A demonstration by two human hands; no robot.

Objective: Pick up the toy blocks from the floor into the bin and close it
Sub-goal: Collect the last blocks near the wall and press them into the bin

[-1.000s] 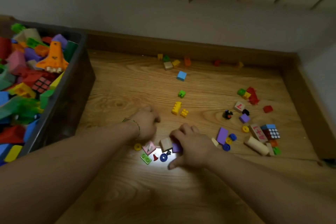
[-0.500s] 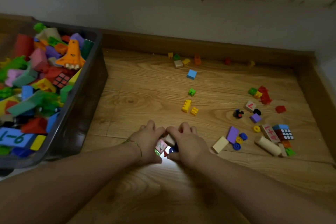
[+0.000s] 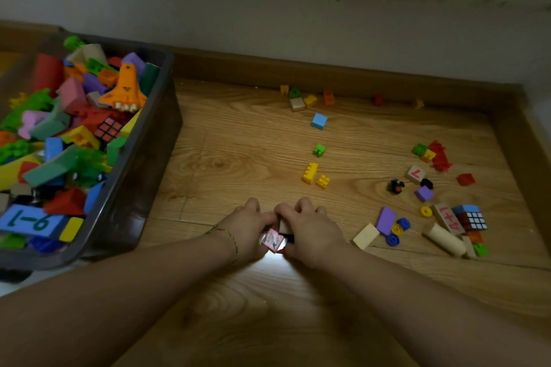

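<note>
My left hand (image 3: 246, 226) and my right hand (image 3: 310, 231) are cupped together on the wood floor around a small heap of blocks. A pink block (image 3: 272, 239) and a pale wooden block (image 3: 283, 226) show between them; other pieces are hidden under the fingers. The dark plastic bin (image 3: 140, 176) stands at the left, full of coloured toy blocks, with no lid in view. Loose blocks lie beyond my hands: two yellow bricks (image 3: 310, 173), a green one (image 3: 319, 149), a blue cube (image 3: 319, 121).
A cluster of blocks lies to the right: a purple slab (image 3: 385, 220), a wooden cylinder (image 3: 443, 238), a small puzzle cube (image 3: 474, 217), a red brick (image 3: 465, 179). More small pieces sit along the skirting board (image 3: 328, 74) at the back. A radiator hangs above.
My two hands have closed in on each other, gathering the small pile of blocks between them. The view has shifted so the bin shows further right.
</note>
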